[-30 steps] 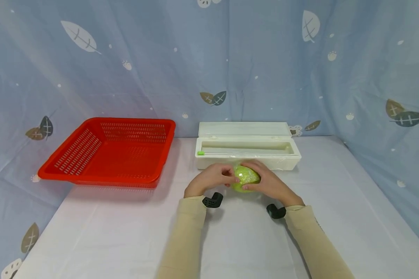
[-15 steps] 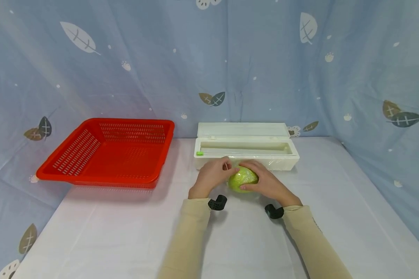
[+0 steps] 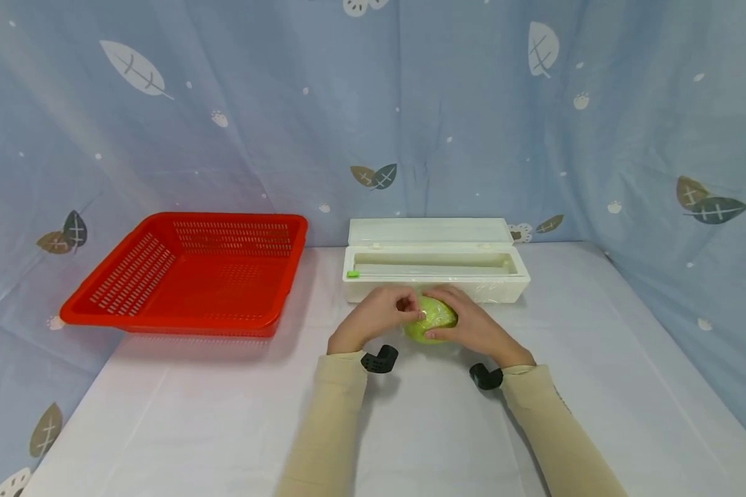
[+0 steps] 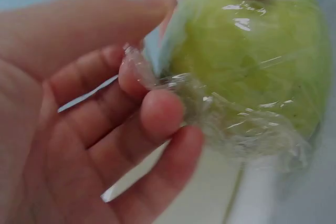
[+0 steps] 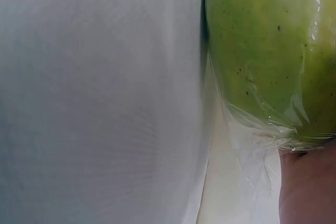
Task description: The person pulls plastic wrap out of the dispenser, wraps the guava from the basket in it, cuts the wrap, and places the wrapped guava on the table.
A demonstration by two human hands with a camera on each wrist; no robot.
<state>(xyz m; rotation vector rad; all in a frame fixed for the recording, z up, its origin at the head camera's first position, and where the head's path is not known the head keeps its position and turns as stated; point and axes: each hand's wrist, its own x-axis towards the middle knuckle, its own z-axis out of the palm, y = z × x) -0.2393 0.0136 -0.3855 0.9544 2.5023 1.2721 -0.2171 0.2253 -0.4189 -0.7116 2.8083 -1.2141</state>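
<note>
A yellow-green fruit [image 3: 436, 315] with small dark specks sits in crinkled cling film [image 4: 247, 135], just in front of a white cling film dispenser [image 3: 497, 290]. From the right, my right hand [image 3: 472, 326] grips it, thumb at the near side and fingers over the far side. My left hand [image 3: 373, 317] is at the fruit's left side. In the left wrist view its curled fingers [image 4: 163, 114] hold a gathered edge of the film beside the fruit. The right wrist view shows film bunched below the fruit [image 5: 268, 51], against the right hand [image 5: 310, 192].
The dispenser's lid [image 3: 432, 231] stands raised at the back, and a green slider [image 3: 353, 274] sits at the left of its cutting rail. A red plastic basket [image 3: 224, 321] stands on the left of the white-covered table [image 3: 224, 414]. A patterned blue curtain [image 3: 273, 103] hangs behind.
My left hand rose away from the fruit's left side half a second ago, and has come back down to it. The right hand keeps its grip on the fruit.
</note>
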